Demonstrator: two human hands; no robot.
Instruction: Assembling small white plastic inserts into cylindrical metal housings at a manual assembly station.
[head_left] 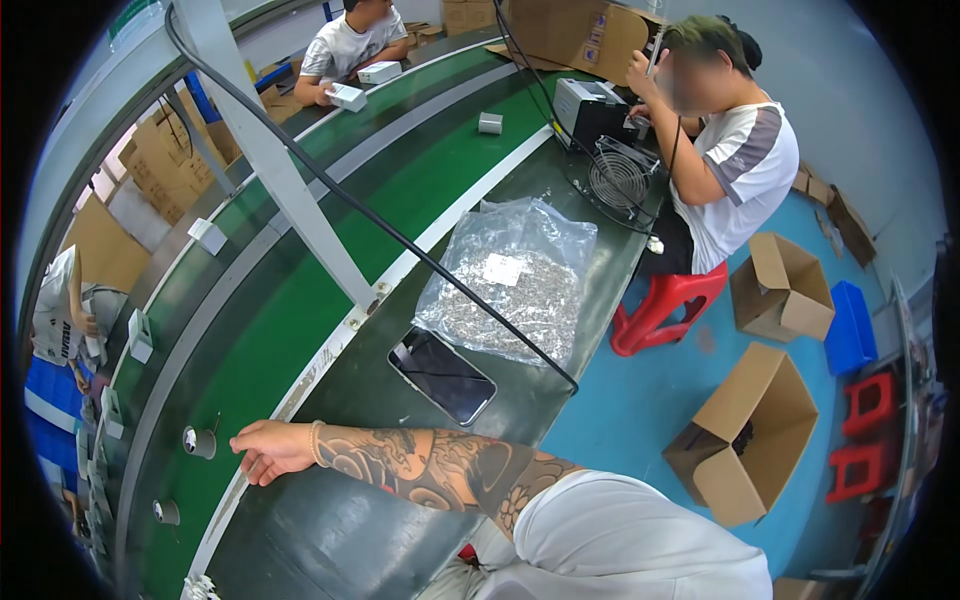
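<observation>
My right hand (272, 451) reaches in over the near edge of the green conveyor belt (330, 262), fingers loosely bent and apart, with nothing seen in it. Just beyond its fingertips a small grey cylindrical part (203, 443) stands on the belt, a thin wire rising from it. A second such cylinder (167, 513) sits nearer to me. On the dark bench beside my forearm lies a black-screened phone (442, 376). Past the phone is a clear plastic bag (515, 290) full of small greyish pieces, with a white label on it. My left hand is out of view.
A black cable (400, 240) and a white post (275, 150) cross above the belt. Another cylinder (490, 123) lies farther along it. A co-worker (745, 150) sits by a boxy machine (588, 110); others work across the belt. Open cartons (745, 435) stand on the blue floor.
</observation>
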